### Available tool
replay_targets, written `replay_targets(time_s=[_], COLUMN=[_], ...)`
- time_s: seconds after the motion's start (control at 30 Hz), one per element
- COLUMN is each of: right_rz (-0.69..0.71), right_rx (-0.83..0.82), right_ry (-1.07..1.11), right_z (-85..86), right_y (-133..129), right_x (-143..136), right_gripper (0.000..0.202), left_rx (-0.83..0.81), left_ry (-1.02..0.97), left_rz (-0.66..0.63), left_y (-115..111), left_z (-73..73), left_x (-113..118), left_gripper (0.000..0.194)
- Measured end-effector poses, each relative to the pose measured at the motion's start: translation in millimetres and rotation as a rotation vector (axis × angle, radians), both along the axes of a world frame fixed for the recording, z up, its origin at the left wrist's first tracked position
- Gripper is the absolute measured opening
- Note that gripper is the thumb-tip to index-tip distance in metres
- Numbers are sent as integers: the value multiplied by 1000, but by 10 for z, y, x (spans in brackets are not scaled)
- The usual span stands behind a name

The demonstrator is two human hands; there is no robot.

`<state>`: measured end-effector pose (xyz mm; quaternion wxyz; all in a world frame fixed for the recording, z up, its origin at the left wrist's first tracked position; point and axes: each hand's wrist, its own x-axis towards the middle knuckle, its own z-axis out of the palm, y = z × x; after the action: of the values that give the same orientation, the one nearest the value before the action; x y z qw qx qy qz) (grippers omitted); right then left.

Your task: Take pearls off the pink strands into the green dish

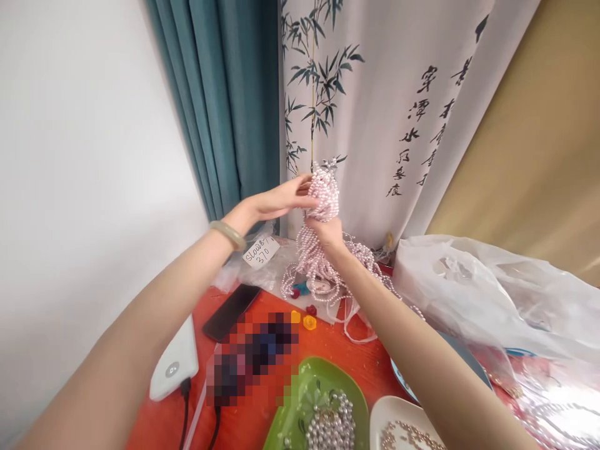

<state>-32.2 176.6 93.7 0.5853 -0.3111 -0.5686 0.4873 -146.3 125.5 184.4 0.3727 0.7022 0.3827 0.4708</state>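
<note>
A thick bundle of pale pink bead strands (324,195) stands raised at the back of the red table. My right hand (327,234) is closed around the bundle at its middle. My left hand (293,194) touches the bundle's left side higher up, fingers apart, with a bangle on that wrist. Below the hands the loose strands (312,259) hang and spread over the tabletop and a white sheet.
Near the front are a green tray (359,400) of silvery beads and a white dish (382,409). A phone (230,312) and a white power bank (175,362) lie left. White plastic bags (469,281) fill the right. Curtains hang behind.
</note>
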Motion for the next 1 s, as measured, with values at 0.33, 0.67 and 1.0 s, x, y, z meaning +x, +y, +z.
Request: replay_targets(time_s=[0.33, 0.67, 1.0], right_rz=[-143, -234, -234], right_rx=[-74, 26, 38], right_ry=[334, 396, 469], right_z=[697, 1081, 1054], right_y=[370, 419, 327], right_x=[486, 702, 920], right_gripper=[18, 15, 17], left_rx=[-375, 191, 151], left_ry=[888, 781, 836], left_rz=[956, 1084, 248], left_y=[-415, -123, -888], left_z=[-1336, -578, -1210], left_x=[-1310, -574, -39], left_gripper=[38, 38, 27])
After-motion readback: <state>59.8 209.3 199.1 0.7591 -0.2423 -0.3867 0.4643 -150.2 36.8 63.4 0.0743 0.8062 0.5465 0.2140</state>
